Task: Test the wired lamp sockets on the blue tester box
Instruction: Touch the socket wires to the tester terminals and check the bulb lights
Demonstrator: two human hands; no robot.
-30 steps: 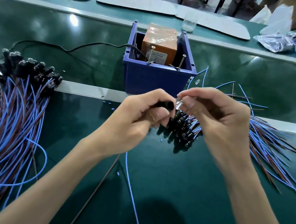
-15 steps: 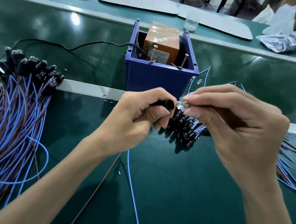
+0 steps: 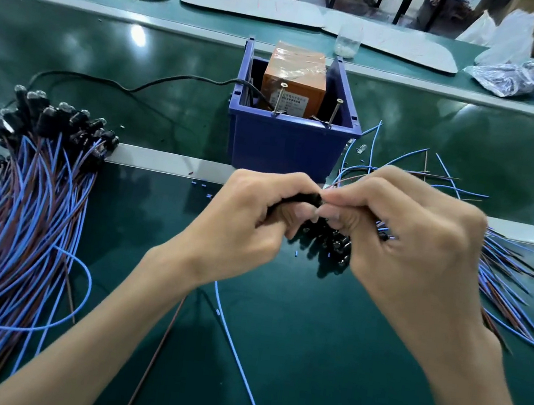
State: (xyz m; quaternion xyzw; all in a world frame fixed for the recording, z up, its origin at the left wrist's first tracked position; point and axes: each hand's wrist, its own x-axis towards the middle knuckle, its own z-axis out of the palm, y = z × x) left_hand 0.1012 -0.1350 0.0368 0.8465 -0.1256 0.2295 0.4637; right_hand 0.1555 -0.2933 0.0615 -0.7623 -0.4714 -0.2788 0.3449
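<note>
My left hand (image 3: 249, 223) grips a black lamp socket (image 3: 306, 199) whose blue and brown wires trail down toward me. My right hand (image 3: 412, 248) has its fingertips pinched at the socket's open end; the small clear bulb it held is hidden between the fingers. Both hands hover just in front of the blue tester box (image 3: 286, 147), which holds an orange transformer (image 3: 295, 83) and two upright screws (image 3: 281, 98) on its front rim. A pile of black sockets (image 3: 331, 244) lies under my hands.
A large bundle of wired sockets with bulbs (image 3: 22, 190) fans across the left. Loose blue and brown wires (image 3: 513, 279) spread to the right. A black power cable (image 3: 131, 86) runs left from the box. A clear jar (image 3: 348, 41) and plastic bags (image 3: 519, 79) sit behind.
My right hand moved left and down, bringing the clear bulb against the mouth of the socket held in my left hand. The fingertips of both hands now meet.
</note>
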